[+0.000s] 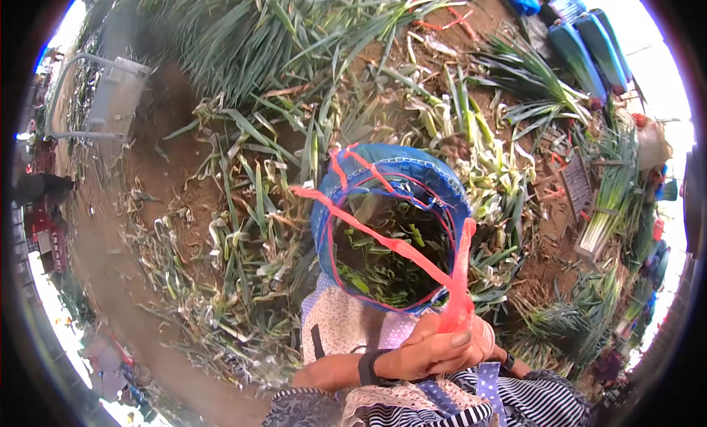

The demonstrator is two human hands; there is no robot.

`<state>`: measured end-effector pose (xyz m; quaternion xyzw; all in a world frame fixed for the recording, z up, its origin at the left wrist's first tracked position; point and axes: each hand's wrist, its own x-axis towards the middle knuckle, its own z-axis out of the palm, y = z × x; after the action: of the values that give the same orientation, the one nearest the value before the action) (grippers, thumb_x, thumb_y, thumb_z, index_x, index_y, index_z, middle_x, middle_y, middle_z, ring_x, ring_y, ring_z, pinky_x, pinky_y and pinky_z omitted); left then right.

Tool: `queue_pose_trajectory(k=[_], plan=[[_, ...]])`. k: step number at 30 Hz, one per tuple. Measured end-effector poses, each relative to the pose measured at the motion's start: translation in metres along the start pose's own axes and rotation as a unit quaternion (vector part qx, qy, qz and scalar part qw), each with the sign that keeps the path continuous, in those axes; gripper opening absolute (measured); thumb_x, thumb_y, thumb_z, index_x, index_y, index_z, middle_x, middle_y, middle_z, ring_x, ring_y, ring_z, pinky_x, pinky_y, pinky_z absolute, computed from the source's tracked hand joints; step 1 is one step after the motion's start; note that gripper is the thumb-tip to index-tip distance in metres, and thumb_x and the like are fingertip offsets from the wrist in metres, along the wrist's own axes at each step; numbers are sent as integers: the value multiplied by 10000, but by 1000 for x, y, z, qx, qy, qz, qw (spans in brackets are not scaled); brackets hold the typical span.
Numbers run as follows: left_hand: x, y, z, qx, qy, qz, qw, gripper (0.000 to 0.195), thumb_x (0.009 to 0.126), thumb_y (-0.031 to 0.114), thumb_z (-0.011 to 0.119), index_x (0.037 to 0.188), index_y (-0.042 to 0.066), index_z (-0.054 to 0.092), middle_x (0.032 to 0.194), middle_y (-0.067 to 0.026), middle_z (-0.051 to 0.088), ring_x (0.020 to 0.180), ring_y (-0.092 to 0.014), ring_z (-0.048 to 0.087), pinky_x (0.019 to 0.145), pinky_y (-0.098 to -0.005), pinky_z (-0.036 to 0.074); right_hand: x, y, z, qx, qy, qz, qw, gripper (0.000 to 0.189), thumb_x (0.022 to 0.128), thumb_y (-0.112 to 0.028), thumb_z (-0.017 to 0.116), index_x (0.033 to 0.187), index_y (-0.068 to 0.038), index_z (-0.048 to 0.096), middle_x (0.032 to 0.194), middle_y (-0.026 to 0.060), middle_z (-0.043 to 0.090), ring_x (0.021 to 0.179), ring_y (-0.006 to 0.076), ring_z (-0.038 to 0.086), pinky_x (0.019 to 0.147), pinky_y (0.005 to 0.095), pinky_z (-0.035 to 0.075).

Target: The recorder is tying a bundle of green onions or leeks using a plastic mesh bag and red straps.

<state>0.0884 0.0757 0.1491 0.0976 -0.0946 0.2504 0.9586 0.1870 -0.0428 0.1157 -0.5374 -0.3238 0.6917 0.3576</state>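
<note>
In front of me stands an open blue sack (392, 155) with a white-stitched rim and a red cord around its mouth. Cut green leaves (381, 261) lie inside it. My left hand (431, 349), with a black band at the wrist, is closed on a strip of red plastic twine (397, 247). One length of the twine slants across the sack's mouth to the far left; another end sticks up at the right. Just behind the left hand is my right hand (497, 352), mostly hidden, so its grip cannot be made out. The sack's near side touches my patterned apron (337, 319).
Leek trimmings (221, 250) cover the soil around the sack. A large heap of leeks (237, 45) lies ahead. Several filled blue sacks (580, 62) stand at far right, near a wooden rack with leeks (605, 211). A metal-framed stool (110, 98) is at left.
</note>
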Motion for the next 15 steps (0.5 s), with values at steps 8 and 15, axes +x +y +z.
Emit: queue_pose_trajectory(k=[8,15], plan=[[24,11,55,65,-59,-31,996,389,996,166,405,617,75,423,500,7,357,443,-101,318,468,-304,260,-17,-39,10,67,61,52,994,239,845,-244,664,808,-9,636,699,96,613,653,169,594,617,311,475],[24,33,8,13,113,77,991,521,1009,243,294,501,127,289,429,5,297,390,-134,255,446,-321,231,-5,-17,10,175,77,101,976,235,834,-231,674,788,-5,631,689,86,614,639,157,591,605,302,474]])
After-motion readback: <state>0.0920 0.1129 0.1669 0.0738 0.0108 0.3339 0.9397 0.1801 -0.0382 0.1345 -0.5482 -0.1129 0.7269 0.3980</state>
